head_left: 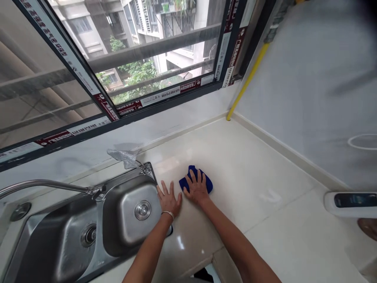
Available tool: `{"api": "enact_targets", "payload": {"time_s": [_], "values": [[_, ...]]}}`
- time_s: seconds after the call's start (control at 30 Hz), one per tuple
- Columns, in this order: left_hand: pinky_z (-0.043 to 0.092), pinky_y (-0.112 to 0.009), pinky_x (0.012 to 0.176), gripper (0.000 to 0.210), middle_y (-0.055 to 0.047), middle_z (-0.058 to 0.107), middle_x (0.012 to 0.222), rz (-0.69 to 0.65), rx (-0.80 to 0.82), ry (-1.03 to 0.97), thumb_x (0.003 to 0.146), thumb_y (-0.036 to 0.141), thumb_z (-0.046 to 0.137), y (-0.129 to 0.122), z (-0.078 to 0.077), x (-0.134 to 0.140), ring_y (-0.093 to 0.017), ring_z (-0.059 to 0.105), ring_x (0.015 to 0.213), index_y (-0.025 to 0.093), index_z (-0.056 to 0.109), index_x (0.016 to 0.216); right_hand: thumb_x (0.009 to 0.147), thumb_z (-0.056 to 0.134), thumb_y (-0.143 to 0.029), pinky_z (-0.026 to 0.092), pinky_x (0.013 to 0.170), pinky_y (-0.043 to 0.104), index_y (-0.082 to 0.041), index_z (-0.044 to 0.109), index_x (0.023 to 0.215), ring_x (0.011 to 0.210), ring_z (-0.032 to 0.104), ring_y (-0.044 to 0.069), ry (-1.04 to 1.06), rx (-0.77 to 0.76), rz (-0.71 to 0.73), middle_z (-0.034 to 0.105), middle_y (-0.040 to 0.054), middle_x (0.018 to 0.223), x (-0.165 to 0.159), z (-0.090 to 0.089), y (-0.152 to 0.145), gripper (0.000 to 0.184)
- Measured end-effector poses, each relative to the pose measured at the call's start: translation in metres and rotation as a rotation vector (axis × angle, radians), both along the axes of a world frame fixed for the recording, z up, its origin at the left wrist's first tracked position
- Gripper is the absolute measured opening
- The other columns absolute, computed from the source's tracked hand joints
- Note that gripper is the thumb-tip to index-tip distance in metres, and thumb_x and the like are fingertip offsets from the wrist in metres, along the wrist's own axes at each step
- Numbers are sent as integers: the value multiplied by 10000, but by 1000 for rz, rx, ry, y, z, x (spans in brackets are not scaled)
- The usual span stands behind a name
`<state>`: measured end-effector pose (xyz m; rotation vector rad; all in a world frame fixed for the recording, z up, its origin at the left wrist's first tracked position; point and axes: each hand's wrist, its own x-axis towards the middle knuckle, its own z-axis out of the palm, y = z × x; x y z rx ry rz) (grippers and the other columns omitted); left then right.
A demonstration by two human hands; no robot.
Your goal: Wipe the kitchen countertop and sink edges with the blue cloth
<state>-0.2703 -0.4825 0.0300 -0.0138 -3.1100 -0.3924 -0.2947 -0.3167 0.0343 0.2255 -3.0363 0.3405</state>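
Note:
My right hand (pixel 196 189) lies flat on a blue cloth (pixel 207 181), its fingers spread across the top and covering part of it. The cloth rests on the glossy cream countertop (pixel 235 165). To the left, my left hand (pixel 170 200) touches the counter beside the rim of a double-bowl steel sink (pixel 129 224). Its fingers are spread and nothing is in them. A bracelet (pixel 167 213) circles the left wrist. Both arms reach forward from the bottom of the view.
A curved faucet (pixel 44 183) spans the sink's left side. Clear bubble wrap (pixel 125 157) covers a slim fixture at the sink's back corner. A yellow pipe (pixel 249 80) rises in the far corner. On the right is a white device with a dark panel (pixel 353 200). A window (pixel 159 51) stands behind.

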Motion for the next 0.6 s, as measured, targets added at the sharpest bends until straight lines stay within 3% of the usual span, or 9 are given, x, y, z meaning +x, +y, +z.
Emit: {"api": "enact_targets", "payload": {"time_s": [0.1, 0.27, 0.6], "values": [[254, -631, 1150, 660, -178, 77, 1657, 12, -9, 5, 948, 461, 535, 0, -1, -2, -491, 43, 1484, 218, 374, 1541, 907, 471, -549, 68, 1175, 635, -205, 442, 1487, 1492, 53, 451, 19, -18, 41, 225, 129, 1640, 20, -1, 5, 675], [272, -633, 1134, 657, -199, 93, 1647, 8, -25, 33, 952, 472, 532, 1, -2, -4, -505, 71, 1473, 224, 376, 1540, 896, 519, -547, 92, 1191, 621, -235, 428, 1497, 1507, 42, 420, 34, -18, 105, 208, 114, 1647, 91, -3, 33, 683], [248, -640, 1140, 631, -200, 83, 1645, 1, 27, 52, 971, 476, 480, 1, -2, -8, -497, 52, 1477, 217, 380, 1537, 883, 537, -374, 242, 1169, 627, -246, 431, 1496, 1515, 103, 391, 64, 105, -114, 220, 96, 1649, 279, -4, 121, 635]]}}
